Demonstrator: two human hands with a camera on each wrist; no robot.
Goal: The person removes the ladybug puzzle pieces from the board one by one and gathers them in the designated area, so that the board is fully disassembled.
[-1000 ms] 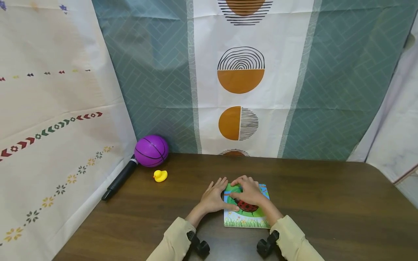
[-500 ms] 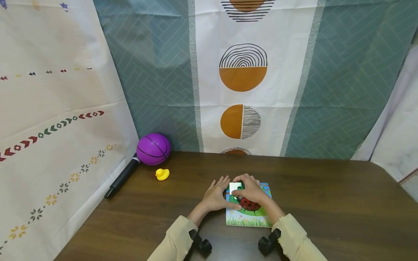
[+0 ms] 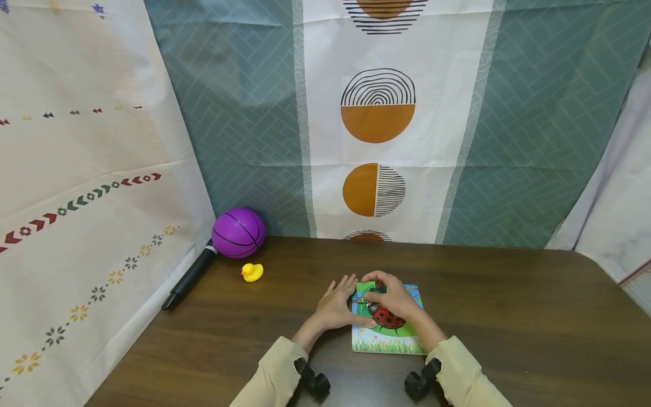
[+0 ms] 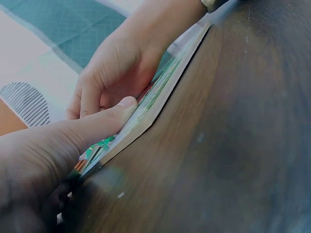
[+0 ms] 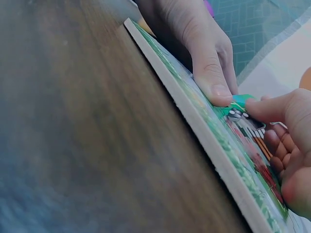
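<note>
A ladybug jigsaw puzzle board (image 3: pixel 386 346) with a pale wooden edge lies flat on the table. At its far left corner my right hand (image 3: pixel 393 298) pinches a green puzzle piece (image 3: pixel 364 287) between thumb and fingers. The right wrist view shows this piece (image 5: pixel 240 101) raised at the ladybug's head. My left hand (image 3: pixel 335 305) is at the board's left side, its fingers straight beyond the edge. Its thumb (image 4: pixel 109 119) rests on the board's top. The right fingertips are partly hidden behind the piece in the head view.
A yellow rubber duck (image 3: pixel 252 272) and a purple ball (image 3: pixel 238 233) are at the table's back left. Beside the ball lies a long black cylindrical object (image 3: pixel 189 276). Patterned cloths hang behind the table (image 3: pixel 508 316) and along its left side.
The piece in my right hand has turned: its corner looked white half a second ago and is green now. My left hand has kept its place on the board.
</note>
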